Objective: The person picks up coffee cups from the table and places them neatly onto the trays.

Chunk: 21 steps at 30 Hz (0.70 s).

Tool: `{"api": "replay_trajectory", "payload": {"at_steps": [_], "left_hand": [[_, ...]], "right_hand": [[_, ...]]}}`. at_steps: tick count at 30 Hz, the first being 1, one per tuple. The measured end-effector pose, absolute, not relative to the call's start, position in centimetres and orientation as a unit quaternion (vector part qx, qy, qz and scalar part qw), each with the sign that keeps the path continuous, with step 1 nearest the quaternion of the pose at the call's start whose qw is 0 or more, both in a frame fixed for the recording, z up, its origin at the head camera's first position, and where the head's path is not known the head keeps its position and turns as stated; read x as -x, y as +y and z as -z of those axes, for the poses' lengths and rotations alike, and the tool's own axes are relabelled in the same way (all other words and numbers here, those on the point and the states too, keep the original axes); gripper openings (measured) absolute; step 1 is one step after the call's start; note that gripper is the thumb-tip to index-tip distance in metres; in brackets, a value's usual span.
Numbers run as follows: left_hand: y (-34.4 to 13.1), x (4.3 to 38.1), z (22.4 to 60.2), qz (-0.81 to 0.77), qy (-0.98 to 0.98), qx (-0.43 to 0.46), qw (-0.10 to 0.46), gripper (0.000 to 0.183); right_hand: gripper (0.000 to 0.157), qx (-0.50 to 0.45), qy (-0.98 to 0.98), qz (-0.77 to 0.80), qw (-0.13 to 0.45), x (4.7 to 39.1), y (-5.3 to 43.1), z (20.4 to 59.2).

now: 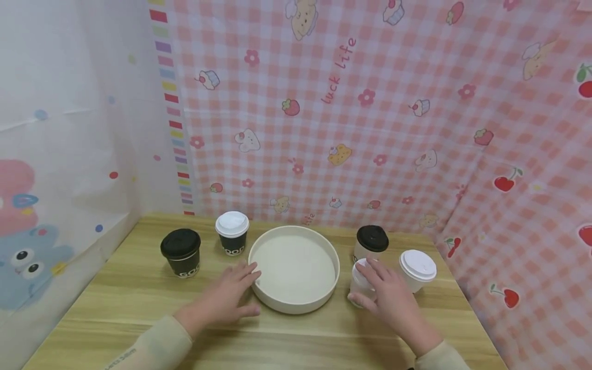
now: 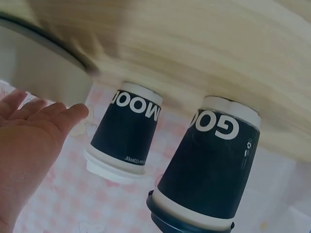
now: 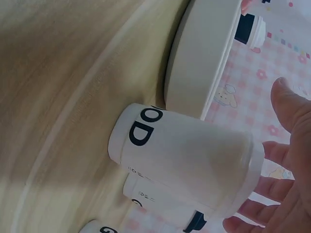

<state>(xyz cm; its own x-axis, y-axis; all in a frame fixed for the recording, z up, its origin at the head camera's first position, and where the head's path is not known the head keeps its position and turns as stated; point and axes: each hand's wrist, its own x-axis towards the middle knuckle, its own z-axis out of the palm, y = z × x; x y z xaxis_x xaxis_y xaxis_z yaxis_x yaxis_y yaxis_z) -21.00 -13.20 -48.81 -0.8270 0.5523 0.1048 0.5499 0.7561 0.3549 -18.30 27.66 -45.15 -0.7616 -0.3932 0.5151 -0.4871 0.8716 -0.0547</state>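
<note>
A round cream tray [image 1: 296, 309] with a low wall stands mid-table. My left hand [image 1: 225, 294] is at its left side, fingers extended against or very close to the rim. Over on the right, my right hand [image 1: 392, 297] reaches to a white paper cup [image 3: 184, 155] with a white top. Its fingers lie loosely behind the cup's top in the right wrist view, and the thumb stands apart from it. Whether the fingertips touch the cup I cannot tell. The cup is upright beside the tray, partly hidden by the hand in the head view.
Left of the tray stand a black cup with a black lid [image 1: 181, 252] and a smaller black cup with a white lid [image 1: 233, 234]. On the right are a white cup with a black lid [image 1: 372, 239] and another white-lidded cup [image 1: 418, 264]. Patterned cloth [image 1: 305, 128] hangs behind the wooden table.
</note>
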Motion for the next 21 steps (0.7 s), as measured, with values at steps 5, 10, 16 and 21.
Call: {"api": "replay_trajectory", "payload": {"at_steps": [5,10,16,21], "left_hand": [[-13.1,21.0,49.5,-0.19,0.936,-0.298,0.002,0.086],[-13.2,20.9,49.8,-0.192,0.935,-0.3,0.003,0.085],[-13.5,20.6,49.7,-0.194,0.934,-0.3,-0.008,0.08],[-13.9,20.4,49.9,-0.182,0.934,-0.305,-0.035,0.074]], "right_hand": [[0.069,-0.217,-0.938,-0.086,0.256,18.3,27.5,45.5],[0.065,-0.195,-0.942,-0.09,0.259,18.3,27.4,45.9],[0.058,-0.17,-0.941,-0.113,0.271,18.5,27.4,46.3],[0.053,-0.142,-0.943,-0.141,0.267,18.5,27.3,46.3]]}}
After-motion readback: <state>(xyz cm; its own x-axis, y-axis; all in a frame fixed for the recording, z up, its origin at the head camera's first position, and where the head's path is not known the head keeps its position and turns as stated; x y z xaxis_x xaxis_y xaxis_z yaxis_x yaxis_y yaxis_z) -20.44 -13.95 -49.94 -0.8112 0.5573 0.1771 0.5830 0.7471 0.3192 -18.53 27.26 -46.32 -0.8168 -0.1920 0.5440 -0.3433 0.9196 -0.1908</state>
